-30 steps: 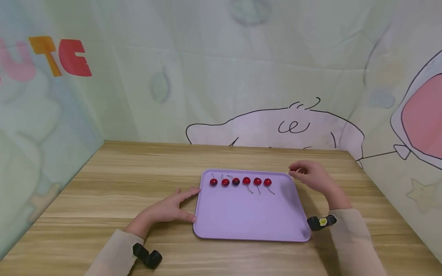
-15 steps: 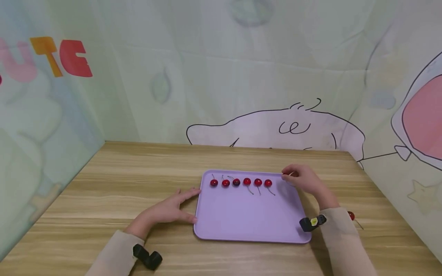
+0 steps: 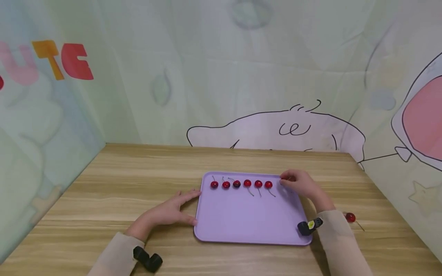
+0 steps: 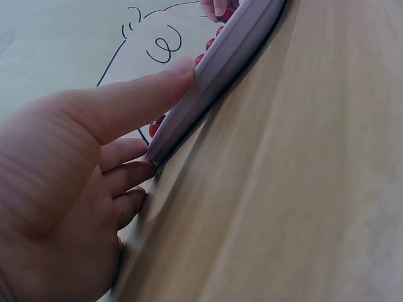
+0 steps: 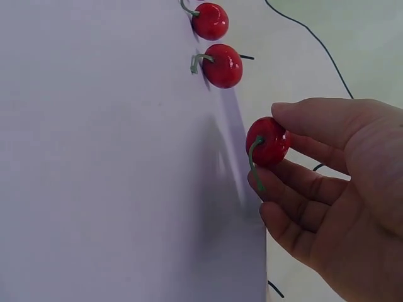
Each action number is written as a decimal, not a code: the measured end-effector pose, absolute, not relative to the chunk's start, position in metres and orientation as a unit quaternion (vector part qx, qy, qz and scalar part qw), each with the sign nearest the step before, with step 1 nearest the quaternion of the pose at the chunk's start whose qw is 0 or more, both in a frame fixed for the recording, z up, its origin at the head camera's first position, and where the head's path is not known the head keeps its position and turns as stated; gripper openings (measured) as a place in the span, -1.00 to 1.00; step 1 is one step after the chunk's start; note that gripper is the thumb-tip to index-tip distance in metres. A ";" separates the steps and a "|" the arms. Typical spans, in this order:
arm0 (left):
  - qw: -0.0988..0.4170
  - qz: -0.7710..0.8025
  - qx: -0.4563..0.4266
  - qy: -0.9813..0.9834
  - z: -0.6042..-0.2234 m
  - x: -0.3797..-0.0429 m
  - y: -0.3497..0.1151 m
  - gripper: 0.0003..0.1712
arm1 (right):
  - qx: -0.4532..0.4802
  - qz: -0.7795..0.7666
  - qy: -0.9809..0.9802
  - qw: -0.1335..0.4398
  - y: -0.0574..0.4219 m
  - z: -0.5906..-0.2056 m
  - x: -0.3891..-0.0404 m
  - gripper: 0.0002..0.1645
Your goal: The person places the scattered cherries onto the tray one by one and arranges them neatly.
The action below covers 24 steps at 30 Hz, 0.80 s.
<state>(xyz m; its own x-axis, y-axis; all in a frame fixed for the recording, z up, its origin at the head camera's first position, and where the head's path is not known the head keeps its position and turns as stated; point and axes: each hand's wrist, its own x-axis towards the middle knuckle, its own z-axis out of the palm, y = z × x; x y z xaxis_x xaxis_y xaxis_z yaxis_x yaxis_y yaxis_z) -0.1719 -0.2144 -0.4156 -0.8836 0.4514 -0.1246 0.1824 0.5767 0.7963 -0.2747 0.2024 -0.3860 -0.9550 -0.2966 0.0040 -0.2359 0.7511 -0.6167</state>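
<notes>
My right hand [image 3: 301, 184] pinches a red cherry [image 5: 271, 143] between thumb and fingers over the far right corner of the purple tray [image 3: 248, 218]. In the right wrist view its green stem hangs down. Several red cherries lie in a row along the tray's far side, the rightmost cherry [image 3: 268, 184] being closest to that hand. One darker cherry [image 3: 236, 184] is among them. My left hand [image 3: 167, 210] touches the tray's left edge, its fingers extended and thumb apart. In the left wrist view the thumb [image 4: 145, 100] reaches the rim.
More cherry fruit [image 3: 350, 217] lies on the wooden table [image 3: 148, 165] beside the right sleeve [image 3: 340, 237], which partly hides that spot. A printed cloth backdrop [image 3: 214, 88] stands behind and along both sides of the table.
My right hand has moved left and inward with the cherry, from beyond the tray's right corner to above it. Cherry fruit right of the sleeve has come into sight. The left hand stays in place.
</notes>
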 end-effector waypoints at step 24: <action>0.159 0.426 0.186 0.871 -0.413 -0.171 -0.213 0.06 | -0.132 -0.309 0.940 0.064 0.194 -0.394 -0.274 -0.75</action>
<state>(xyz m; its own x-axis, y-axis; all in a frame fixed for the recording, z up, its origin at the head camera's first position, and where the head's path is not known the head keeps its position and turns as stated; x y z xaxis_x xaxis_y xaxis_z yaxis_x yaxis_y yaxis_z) -0.1711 -0.2133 -0.4133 -0.8799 0.4600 -0.1191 0.1882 0.5676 0.8015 -0.2742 0.1944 -0.3936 -0.9572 -0.2869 -0.0384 -0.2082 0.7746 -0.5971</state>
